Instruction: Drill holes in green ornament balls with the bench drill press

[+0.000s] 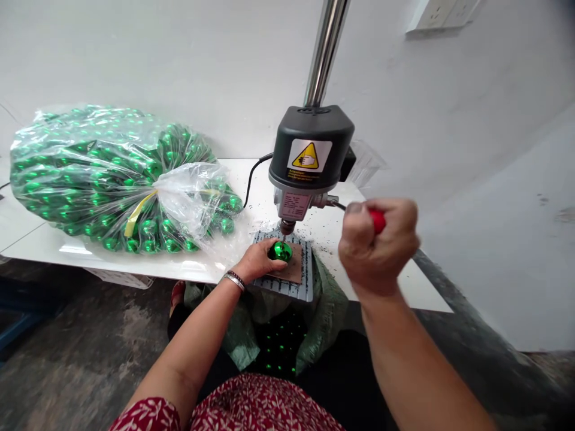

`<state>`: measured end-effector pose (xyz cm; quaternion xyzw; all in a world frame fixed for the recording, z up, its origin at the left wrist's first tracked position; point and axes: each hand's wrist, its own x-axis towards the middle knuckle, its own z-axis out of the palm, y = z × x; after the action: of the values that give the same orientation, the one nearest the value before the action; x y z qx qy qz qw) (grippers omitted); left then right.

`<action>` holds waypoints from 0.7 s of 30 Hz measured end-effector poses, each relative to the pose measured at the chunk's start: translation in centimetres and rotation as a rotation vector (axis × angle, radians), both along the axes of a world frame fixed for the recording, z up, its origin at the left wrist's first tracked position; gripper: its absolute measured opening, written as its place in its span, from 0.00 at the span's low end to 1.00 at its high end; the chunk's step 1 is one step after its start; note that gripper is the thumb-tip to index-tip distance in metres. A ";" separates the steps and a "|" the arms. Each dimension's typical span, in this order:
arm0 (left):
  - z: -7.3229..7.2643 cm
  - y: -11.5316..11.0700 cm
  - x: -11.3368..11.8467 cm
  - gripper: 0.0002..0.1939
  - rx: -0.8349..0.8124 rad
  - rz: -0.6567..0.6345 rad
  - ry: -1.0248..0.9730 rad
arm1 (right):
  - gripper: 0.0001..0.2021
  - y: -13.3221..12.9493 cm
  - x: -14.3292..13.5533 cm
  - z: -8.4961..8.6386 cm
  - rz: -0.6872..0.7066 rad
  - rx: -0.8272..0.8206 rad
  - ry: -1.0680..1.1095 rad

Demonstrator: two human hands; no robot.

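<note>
My left hand [258, 260] has its fingers closed around a shiny green ball [282, 251]. The ball rests on a brown board [294, 269], which lies on the grey slotted plate of a drill press [314, 149]. Just above the ball's top is the drill chuck [287, 227] with a thin bit; whether the bit touches the ball I cannot tell. Raised at the right, my right hand [380, 245] is wrapped around the red-knobbed feed lever [376, 221] of the press. Most of the knob is hidden by the fingers.
A big clear plastic bag [103, 179] full of green balls, tied with a yellow strap, lies on the white table [188, 272] at left. Below the plate, an open green sack [330, 287] holds more balls. Dark shavings are scattered around the press. A power socket [442, 15] is on the wall.
</note>
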<state>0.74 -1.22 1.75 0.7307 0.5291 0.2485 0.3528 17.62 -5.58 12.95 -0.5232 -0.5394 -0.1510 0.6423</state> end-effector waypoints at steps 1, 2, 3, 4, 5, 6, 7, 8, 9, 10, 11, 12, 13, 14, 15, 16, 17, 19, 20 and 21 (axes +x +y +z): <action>0.2 -0.3 0.1 0.26 0.007 0.016 0.008 | 0.11 0.5 0.1 1.7 0.028 -0.057 0.017; 0.5 -0.7 0.2 0.26 0.015 0.036 0.015 | 0.12 1.1 0.2 3.3 0.051 -0.139 0.049; 0.9 -1.2 0.1 0.25 0.023 0.061 0.024 | 0.11 1.6 0.3 4.8 0.060 -0.248 0.082; 1.3 -1.8 0.0 0.25 0.030 0.085 0.036 | 0.12 2.1 0.3 6.0 0.038 -0.321 0.124; 1.8 -2.5 -0.2 0.24 0.031 0.091 0.052 | 0.13 2.5 0.4 6.9 0.021 -0.382 0.154; 2.2 -3.4 -0.5 0.24 0.023 0.064 0.070 | 0.13 2.8 0.3 7.5 0.011 -0.415 0.173; 2.6 -4.3 -0.8 0.24 0.007 0.005 0.087 | 0.13 3.0 0.3 7.7 0.008 -0.423 0.186; 2.8 -5.3 -1.1 0.25 -0.019 -0.090 0.099 | 0.12 3.1 0.2 7.7 0.015 -0.415 0.194; 2.8 -6.2 -1.5 0.27 -0.049 -0.200 0.108 | 0.11 3.1 0.2 7.5 0.026 -0.396 0.199; 2.7 -7.2 -1.8 0.31 -0.078 -0.306 0.115 | 0.11 3.1 0.1 7.3 0.036 -0.377 0.203; 2.3 -8.0 -2.0 0.34 -0.105 -0.387 0.122 | 0.12 3.0 0.1 7.0 0.042 -0.362 0.205; 1.9 -8.7 -2.3 0.38 -0.127 -0.427 0.126 | 0.13 3.0 0.1 6.8 0.042 -0.356 0.206; 1.3 -9.3 -2.6 0.41 -0.147 -0.428 0.124 | 0.14 3.0 0.1 6.6 0.036 -0.358 0.203; 0.9 -9.8 -2.9 0.43 -0.162 -0.397 0.111 | 0.15 3.0 0.1 6.5 0.032 -0.358 0.195; 0.5 -10.1 -3.3 0.42 -0.171 -0.340 0.082 | 0.16 3.0 0.2 6.5 0.032 -0.354 0.186; 0.2 -10.2 -3.8 0.39 -0.171 -0.265 0.042 | 0.16 3.1 0.3 6.5 0.036 -0.346 0.178; 0.2 -10.1 -4.5 0.34 -0.158 -0.172 0.000 | 0.17 3.1 0.3 6.5 0.045 -0.333 0.170; 0.5 -9.0 -6.2 0.21 -0.084 0.063 -0.039 | 0.17 3.2 0.4 6.5 0.069 -0.305 0.161; 0.8 -8.2 -7.1 0.18 -0.029 0.197 -0.012 | 0.17 3.2 0.4 6.5 0.078 -0.294 0.161; 1.2 -7.1 -8.0 0.18 0.029 0.326 0.067 | 0.16 3.1 0.4 6.5 0.082 -0.291 0.165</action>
<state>-7.30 -8.31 2.93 0.6480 0.6485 0.2856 0.2791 18.02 -2.45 19.42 -0.5988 -0.5218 -0.0015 0.6075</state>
